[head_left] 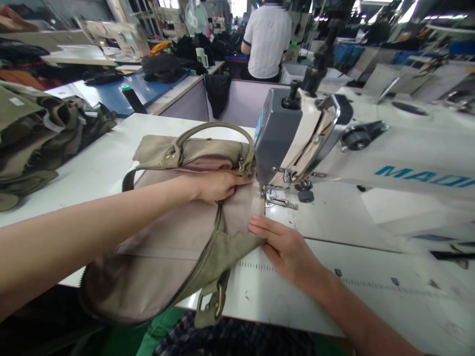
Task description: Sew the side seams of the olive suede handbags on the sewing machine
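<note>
An olive-green handbag [230, 249] with pale pink lining lies unzipped on the white table, its edge under the sewing machine's presser foot [272, 197]. My left hand [218, 185] reaches across the opening. Its index finger points at the needle area, while the other fingers curl on the bag's fabric close to the handle [211, 125]. Nearer to me, my right hand [284, 242] grips the bag's edge, fingertips on the lining and thumb low at the green corner. A strap with a metal buckle [213, 301] hangs over the table's front edge.
The white sewing machine [404, 148] fills the right side. Olive fabric pieces [33, 133] are heaped at the left, and a dark thread cone [133, 99] stands behind the table. Farther back, a person in a white shirt [267, 42] faces away among other machines.
</note>
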A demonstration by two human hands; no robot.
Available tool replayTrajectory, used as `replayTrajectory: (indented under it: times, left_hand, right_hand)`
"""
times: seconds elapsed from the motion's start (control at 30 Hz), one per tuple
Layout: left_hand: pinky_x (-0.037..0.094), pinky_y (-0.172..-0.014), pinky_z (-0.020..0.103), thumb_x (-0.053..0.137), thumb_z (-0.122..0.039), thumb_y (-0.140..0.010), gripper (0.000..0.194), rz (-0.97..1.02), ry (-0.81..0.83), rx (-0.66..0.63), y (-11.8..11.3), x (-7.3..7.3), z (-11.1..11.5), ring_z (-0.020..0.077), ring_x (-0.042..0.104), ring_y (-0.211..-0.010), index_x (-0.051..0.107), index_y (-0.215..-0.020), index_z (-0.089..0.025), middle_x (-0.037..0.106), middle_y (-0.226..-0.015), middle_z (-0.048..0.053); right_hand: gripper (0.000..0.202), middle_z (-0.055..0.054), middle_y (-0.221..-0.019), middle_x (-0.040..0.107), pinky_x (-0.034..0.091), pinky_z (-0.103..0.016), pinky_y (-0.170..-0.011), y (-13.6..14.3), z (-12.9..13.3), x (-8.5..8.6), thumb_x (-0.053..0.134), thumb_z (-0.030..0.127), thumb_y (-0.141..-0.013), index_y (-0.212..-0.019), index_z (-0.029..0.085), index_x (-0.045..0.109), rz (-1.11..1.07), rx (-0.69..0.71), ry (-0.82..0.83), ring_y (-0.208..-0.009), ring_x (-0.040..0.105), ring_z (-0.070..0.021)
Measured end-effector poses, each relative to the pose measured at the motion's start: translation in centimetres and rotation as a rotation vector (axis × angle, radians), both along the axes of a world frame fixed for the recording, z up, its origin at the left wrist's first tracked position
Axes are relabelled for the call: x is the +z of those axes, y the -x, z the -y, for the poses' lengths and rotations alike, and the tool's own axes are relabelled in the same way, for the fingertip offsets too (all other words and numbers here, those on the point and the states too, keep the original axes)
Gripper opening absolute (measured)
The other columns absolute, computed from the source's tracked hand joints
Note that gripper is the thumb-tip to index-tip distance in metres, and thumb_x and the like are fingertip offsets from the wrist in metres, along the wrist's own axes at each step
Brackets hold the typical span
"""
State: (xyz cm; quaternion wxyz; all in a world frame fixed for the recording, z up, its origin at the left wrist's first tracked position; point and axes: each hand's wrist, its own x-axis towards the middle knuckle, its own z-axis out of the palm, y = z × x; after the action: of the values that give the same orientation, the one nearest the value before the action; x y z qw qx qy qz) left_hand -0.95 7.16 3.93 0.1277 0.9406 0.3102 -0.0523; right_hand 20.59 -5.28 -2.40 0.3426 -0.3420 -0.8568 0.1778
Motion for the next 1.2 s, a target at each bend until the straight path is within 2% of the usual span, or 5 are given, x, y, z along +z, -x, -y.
replayTrajectory:
  times: [0.13,0.33,0.5,0.77,1.2]
  left_hand:
    - [-0.005,-0.119,0.06,0.041,-0.048,-0.099,0.039,0.069,-0.132,-0.018,1.7,1.7,7.7,0.0331,0.018,-0.147,0.07,-0.109,-0.024,0.035,-0.155,-0.001]
    - [-0.015,-0.12,0.048,0.058,-0.06,-0.085,0.089,0.057,-0.008,-0.066,4.8,0.0,17.3,0.0251,0.025,-0.146,0.019,-0.154,-0.018,0.034,-0.155,0.01]
    - [-0.016,-0.119,0.051,0.056,-0.01,-0.066,0.1,0.032,-0.034,-0.079,4.3,-1.0,17.9,0.025,0.017,-0.148,0.012,-0.155,-0.016,0.025,-0.159,0.006]
    - [-0.01,-0.123,0.04,0.045,-0.022,-0.098,0.034,0.136,-0.226,-0.191,3.5,-1.2,16.3,0.0183,0.048,-0.13,0.056,-0.13,-0.021,0.059,-0.136,0.002]
    - [0.004,-0.12,0.036,0.038,-0.024,-0.1,0.035,0.19,-0.216,-0.165,2.5,-1.7,17.2,0.0186,0.047,-0.128,0.055,-0.129,-0.017,0.059,-0.135,0.004]
  right_hand:
    - [0.03,-0.011,-0.118,0.07,0.053,-0.033,-0.1,0.2,3.1,0.6,0.053,0.009,-0.09,-0.115,0.013,0.067,-0.051,0.035,0.115,-0.113,0.064,-0.0188]
    - [0.02,-0.009,-0.107,0.071,0.053,-0.032,-0.099,1.2,6.2,1.2,0.055,0.013,-0.094,-0.109,0.014,0.068,-0.067,-0.019,0.147,-0.105,0.065,-0.0189]
    - [0.024,-0.012,-0.092,0.07,0.058,-0.031,-0.082,1.7,7.0,1.7,0.044,0.009,-0.097,-0.098,0.01,0.069,0.005,-0.058,0.03,-0.09,0.066,-0.0205]
    - [0.034,-0.01,-0.083,0.072,0.058,-0.03,-0.075,2.4,8.2,1.5,0.035,0.006,-0.097,-0.09,0.011,0.068,0.09,-0.137,-0.172,-0.079,0.068,-0.0193]
    - [0.032,-0.008,-0.086,0.074,0.059,-0.031,-0.075,0.8,7.7,1.4,0.038,0.008,-0.098,-0.093,0.011,0.07,0.087,-0.087,-0.176,-0.078,0.07,-0.0196]
